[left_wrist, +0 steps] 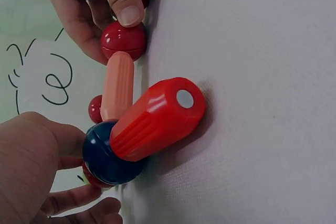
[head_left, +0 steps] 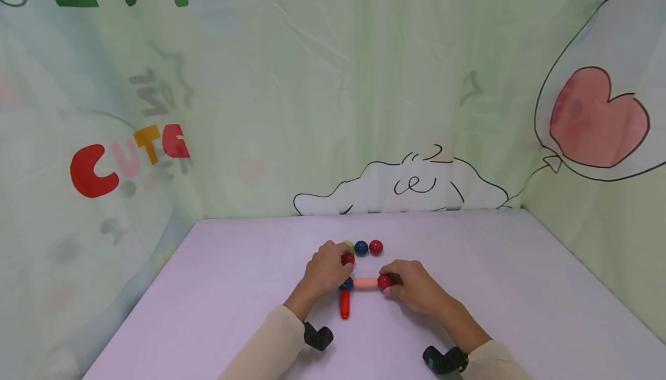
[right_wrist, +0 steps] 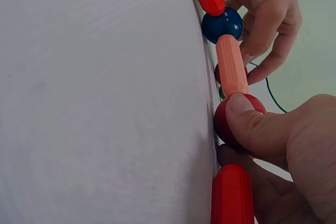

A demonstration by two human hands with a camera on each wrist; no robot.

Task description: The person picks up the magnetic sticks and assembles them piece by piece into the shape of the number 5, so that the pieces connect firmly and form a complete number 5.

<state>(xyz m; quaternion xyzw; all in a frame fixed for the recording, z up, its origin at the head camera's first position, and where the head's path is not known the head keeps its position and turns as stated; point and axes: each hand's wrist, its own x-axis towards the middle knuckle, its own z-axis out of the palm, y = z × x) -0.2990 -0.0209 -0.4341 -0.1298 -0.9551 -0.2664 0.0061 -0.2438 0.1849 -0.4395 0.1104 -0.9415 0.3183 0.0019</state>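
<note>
The lilac table (head_left: 250,334) spreads out beneath everything. On it, the right hand (head_left: 413,287) pinches the right red ball (head_left: 385,281); the left hand (head_left: 322,267) has thumb and fingers round the left red ball (head_left: 347,259). A pink rod (head_left: 365,283) links the right red ball to a navy ball (left_wrist: 107,167), which carries a red rod (head_left: 345,305). Beyond sit the far red ball (head_left: 376,247) and far blue ball (head_left: 361,247).

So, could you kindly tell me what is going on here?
A person's right hand holds a red ball at one end of a pink rod. The rod's other end meets a blue ball, from which a red rod sticks out. The left hand seems to pinch another red ball behind that blue one. Farther back, three more balls sit in a row.
</note>
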